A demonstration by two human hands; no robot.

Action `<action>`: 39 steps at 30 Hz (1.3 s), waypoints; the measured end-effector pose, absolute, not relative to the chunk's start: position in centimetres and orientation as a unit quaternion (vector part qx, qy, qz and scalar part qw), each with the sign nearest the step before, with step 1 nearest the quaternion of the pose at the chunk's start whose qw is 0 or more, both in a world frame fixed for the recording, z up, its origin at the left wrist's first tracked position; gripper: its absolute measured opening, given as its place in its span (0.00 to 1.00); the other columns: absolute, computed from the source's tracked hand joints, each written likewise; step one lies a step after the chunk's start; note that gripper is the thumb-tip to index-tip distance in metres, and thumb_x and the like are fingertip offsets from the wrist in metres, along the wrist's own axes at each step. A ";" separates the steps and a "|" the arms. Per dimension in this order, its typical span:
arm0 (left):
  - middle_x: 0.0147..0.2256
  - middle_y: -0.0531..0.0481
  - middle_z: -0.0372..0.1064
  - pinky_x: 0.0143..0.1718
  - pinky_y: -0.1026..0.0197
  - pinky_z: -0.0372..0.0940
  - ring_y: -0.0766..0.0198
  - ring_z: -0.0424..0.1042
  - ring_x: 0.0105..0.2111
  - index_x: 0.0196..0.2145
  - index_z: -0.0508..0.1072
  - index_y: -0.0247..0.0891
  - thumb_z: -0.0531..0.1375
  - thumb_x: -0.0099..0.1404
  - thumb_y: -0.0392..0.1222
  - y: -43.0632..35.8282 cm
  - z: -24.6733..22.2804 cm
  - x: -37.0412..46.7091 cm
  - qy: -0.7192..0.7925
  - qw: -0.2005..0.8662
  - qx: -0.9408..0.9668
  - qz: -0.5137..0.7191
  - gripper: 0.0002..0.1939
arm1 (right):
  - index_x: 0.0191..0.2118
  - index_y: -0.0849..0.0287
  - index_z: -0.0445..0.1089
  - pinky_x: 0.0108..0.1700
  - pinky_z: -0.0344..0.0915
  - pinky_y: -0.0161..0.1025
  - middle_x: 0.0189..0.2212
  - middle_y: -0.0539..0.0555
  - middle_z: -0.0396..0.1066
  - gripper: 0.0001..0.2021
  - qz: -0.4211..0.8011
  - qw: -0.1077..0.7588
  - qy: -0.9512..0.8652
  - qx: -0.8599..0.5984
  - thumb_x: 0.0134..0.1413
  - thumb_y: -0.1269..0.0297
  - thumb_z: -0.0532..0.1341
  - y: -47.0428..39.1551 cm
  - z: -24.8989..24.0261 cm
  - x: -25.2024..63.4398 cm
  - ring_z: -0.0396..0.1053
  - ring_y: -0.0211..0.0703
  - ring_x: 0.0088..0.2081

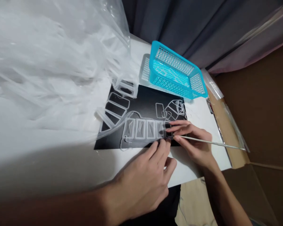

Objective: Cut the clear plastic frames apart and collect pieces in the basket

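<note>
Here, blue basket (168,87), left hand (149,179) touching clear strip (145,129)

There is one thin stick (209,142), one black mat (145,105), one blue basket (169,86).

The one view looks from the wearer's head, above and behind the left hand (151,175) and right hand (195,141), facing forward and down at the table (218,130) from close range. It reaches past the hands to the basket (172,88) and curtain (179,25), and below the right hand to the floor (193,201). It sits tilted, the near table edge slanting beneath that hand.
</note>
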State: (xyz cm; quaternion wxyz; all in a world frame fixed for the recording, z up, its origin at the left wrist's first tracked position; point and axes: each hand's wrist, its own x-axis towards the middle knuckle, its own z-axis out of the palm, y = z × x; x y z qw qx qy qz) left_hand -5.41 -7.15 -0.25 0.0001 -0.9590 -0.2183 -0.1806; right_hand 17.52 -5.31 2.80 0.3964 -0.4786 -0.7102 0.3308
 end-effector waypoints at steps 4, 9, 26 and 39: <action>0.66 0.14 0.67 0.66 0.40 0.57 0.30 0.70 0.67 0.51 0.71 0.28 0.60 0.73 0.56 -7.1 -0.2 -5.2 -0.220 0.004 -0.959 -0.179 0.25 | 0.45 0.51 0.75 0.65 0.75 0.60 0.53 0.53 0.86 0.06 0.306 0.363 -0.734 -0.486 0.72 0.72 0.66 -5.8 1.7 18.4 0.77 0.55 0.66; 0.68 0.15 0.65 0.67 0.41 0.55 0.32 0.69 0.68 0.51 0.71 0.28 0.60 0.73 0.53 -7.0 -0.4 -5.2 -0.227 0.001 -0.955 -0.189 0.22 | 0.51 0.52 0.73 0.75 0.62 0.63 0.55 0.53 0.85 0.11 0.136 0.299 -0.821 -0.468 0.71 0.76 0.66 -6.4 1.4 20.2 0.76 0.53 0.68; 0.66 0.21 0.70 0.68 0.42 0.55 0.35 0.73 0.65 0.51 0.71 0.30 0.59 0.73 0.50 -7.0 -0.2 -5.3 -0.231 -0.001 -0.955 -0.189 0.20 | 0.43 0.51 0.81 0.54 0.73 0.53 0.41 0.50 0.86 0.07 0.216 0.368 -0.771 -0.473 0.67 0.73 0.72 -5.1 1.8 18.3 0.81 0.49 0.49; 0.67 0.16 0.67 0.68 0.41 0.53 0.32 0.70 0.66 0.51 0.71 0.28 0.58 0.74 0.50 -7.0 -0.1 -5.3 -0.223 -0.003 -0.958 -0.183 0.20 | 0.41 0.50 0.87 0.53 0.78 0.54 0.38 0.53 0.86 0.07 0.311 0.418 -0.701 -0.487 0.63 0.71 0.75 -5.0 1.1 19.2 0.82 0.53 0.47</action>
